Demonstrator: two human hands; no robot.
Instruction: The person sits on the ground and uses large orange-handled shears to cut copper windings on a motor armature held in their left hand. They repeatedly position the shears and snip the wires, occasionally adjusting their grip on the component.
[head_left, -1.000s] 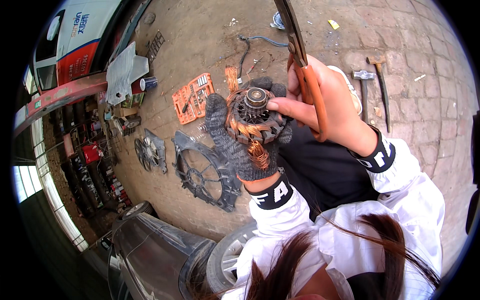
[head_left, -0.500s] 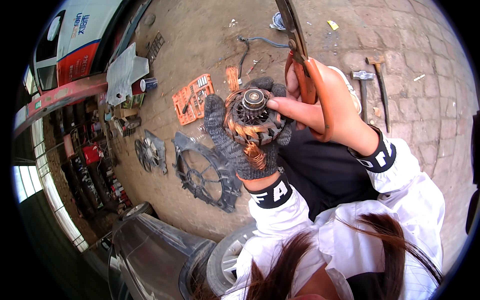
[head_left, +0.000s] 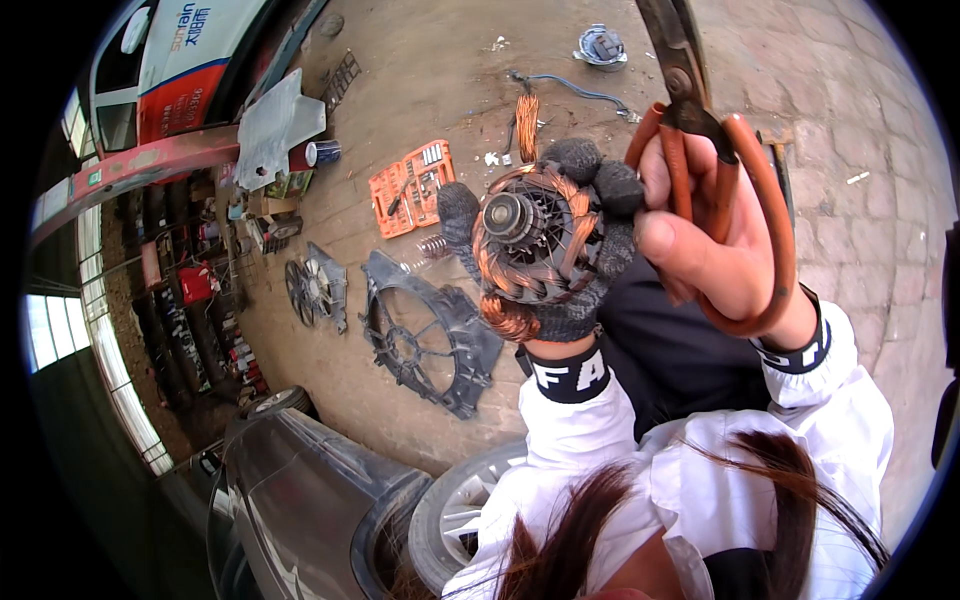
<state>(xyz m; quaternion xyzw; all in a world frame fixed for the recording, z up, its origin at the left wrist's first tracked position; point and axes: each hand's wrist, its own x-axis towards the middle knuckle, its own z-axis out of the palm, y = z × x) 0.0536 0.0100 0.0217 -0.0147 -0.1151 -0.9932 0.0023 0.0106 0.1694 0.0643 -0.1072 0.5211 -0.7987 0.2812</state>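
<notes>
Your left hand (head_left: 572, 318) grasps a round copper-wound metal core (head_left: 541, 238), likely heavy, best rim-held; your right hand (head_left: 718, 265) clasps orange-handled steel shears (head_left: 690, 105).

1. Two hands show: a gloved left hand (head_left: 570, 318) and a bare right hand (head_left: 725, 255).
2. There is one copper-wound rotor (head_left: 543, 238).
3. There is one pair of orange-handled cutters (head_left: 680, 85).
4. Two copper bundles show: one bundle at the rotor (head_left: 508, 318), one bundle on the ground (head_left: 527, 125).
5. There is one orange tool case (head_left: 400, 228).
6. There is one coil spring (head_left: 433, 246).
7. One black ring frame (head_left: 477, 345) and one smaller fan (head_left: 312, 287) show.
8. Two vehicles show: a white-and-red vehicle (head_left: 175, 75), a dark car (head_left: 300, 490).
9. Two wheels show: a near wheel (head_left: 455, 512), a far wheel (head_left: 275, 402).
</notes>
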